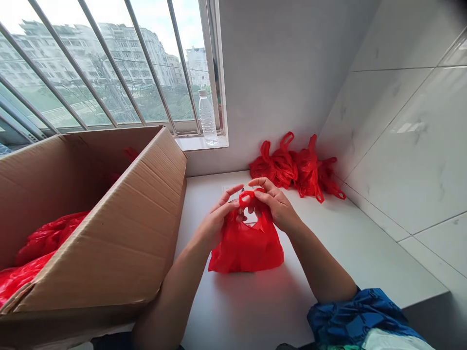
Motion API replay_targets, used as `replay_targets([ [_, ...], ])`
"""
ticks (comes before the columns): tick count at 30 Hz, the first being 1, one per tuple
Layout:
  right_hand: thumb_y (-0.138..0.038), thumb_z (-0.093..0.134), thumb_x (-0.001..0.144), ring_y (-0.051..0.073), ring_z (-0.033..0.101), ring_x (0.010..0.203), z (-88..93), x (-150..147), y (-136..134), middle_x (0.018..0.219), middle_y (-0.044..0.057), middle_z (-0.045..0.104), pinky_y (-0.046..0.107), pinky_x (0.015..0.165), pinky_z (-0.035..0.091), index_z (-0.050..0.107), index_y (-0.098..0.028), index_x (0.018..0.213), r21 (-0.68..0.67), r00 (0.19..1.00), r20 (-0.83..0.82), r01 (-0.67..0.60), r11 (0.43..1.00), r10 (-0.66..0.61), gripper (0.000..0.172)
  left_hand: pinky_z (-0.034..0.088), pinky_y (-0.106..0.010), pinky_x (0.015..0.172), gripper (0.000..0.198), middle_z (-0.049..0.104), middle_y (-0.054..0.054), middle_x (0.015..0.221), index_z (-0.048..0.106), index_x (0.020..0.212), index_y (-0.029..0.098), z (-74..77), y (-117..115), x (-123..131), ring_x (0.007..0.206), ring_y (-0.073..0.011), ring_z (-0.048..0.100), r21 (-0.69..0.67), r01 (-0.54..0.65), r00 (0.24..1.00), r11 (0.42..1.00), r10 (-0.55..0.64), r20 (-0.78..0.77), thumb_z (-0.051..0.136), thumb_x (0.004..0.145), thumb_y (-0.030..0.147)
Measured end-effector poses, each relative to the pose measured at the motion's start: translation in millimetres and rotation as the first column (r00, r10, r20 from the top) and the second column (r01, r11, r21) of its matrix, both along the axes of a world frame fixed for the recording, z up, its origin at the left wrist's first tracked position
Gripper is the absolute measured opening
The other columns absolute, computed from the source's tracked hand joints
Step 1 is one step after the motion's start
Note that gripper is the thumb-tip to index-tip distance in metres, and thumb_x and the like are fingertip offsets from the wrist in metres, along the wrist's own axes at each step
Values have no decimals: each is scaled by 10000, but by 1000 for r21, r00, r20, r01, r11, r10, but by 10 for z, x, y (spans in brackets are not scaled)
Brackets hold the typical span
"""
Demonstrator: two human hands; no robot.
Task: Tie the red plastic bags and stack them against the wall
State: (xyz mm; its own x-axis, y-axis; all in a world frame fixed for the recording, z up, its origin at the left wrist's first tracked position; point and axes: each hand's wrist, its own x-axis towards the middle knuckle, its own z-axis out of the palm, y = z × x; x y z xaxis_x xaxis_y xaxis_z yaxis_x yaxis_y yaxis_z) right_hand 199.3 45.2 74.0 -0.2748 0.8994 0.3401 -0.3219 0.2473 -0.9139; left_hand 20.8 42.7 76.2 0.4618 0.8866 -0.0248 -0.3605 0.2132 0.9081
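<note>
A red plastic bag [248, 248] hangs upright between my hands, over the white tabletop [251, 311]. Its two handles are drawn together at the top. My left hand [221, 214] pinches the handle on its side between thumb and fingers, with the index finger stretched out. My right hand [275, 201] is closed on the other handle, thumb on top and index finger raised. What the bag contains cannot be seen.
On my left stands a large open cardboard box [134, 218] with red plastic bags [54, 236] inside. Several filled red bags [295, 165] sit against the back wall. A clear water bottle [207, 119] stands on the sill of the barred window. Tiled wall [408, 146] borders the right side.
</note>
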Motion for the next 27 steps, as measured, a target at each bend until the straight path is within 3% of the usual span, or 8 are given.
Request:
replay_targets([
  [4, -346, 547, 958, 148, 653, 775, 98, 147, -81, 869, 29, 699, 289, 679, 529, 630, -205, 1007, 173, 955, 290, -116, 978, 62, 171, 461, -250, 675, 455, 584, -4, 773, 530, 1340, 255, 37, -43, -7, 667, -123, 533, 32, -30, 995, 999, 33, -97, 572, 908, 391],
  [6, -319, 551, 959, 178, 667, 881, 133, 198, -119, 925, 48, 710, 349, 793, 549, 662, -202, 1020, 249, 909, 415, -161, 955, 45, 172, 456, -243, 689, 449, 578, -2, 795, 545, 1314, 256, 61, -77, -8, 717, -127, 545, 159, -52, 975, 986, 84, -206, 605, 903, 424],
  [8, -295, 553, 957, 195, 660, 928, 145, 209, -156, 981, 57, 696, 372, 816, 551, 678, -214, 1003, 350, 874, 481, -118, 929, -71, 156, 460, -245, 717, 442, 573, -2, 819, 562, 1285, 239, 75, -96, -14, 755, -130, 546, 296, -37, 948, 955, 127, -290, 643, 888, 415],
  [13, -247, 637, 901, 154, 617, 806, 94, 120, -235, 976, 37, 616, 296, 673, 534, 636, -236, 982, 547, 785, 456, 125, 828, -419, 82, 480, -260, 729, 480, 586, -17, 849, 556, 1306, 219, 101, -95, -63, 793, -142, 560, 426, 22, 917, 904, 152, -369, 672, 870, 383],
  [18, -245, 648, 896, 165, 613, 786, 28, 115, -274, 899, 29, 622, 297, 656, 523, 610, -237, 874, 640, 764, 412, 145, 755, -496, 45, 472, -238, 640, 473, 538, 5, 752, 585, 1301, 210, 152, -121, -124, 702, -126, 528, 461, 108, 904, 881, 107, -415, 676, 867, 375],
  [22, -246, 632, 914, 171, 641, 822, -48, 154, -313, 933, 33, 649, 302, 679, 532, 631, -254, 917, 711, 744, 391, 131, 691, -542, 8, 442, -225, 543, 447, 572, 7, 684, 621, 1284, 212, 153, -153, -145, 588, -112, 518, 406, 204, 867, 891, 28, -497, 646, 886, 414],
  [27, -169, 570, 941, 151, 657, 809, -253, 151, -401, 977, 39, 680, 285, 660, 525, 644, -268, 962, 830, 639, 322, 164, 532, -699, 125, 530, -296, 718, 435, 701, -61, 892, 660, 1234, 207, 117, -233, -83, 766, -174, 647, 356, 159, 889, 921, 23, -457, 674, 864, 435],
])
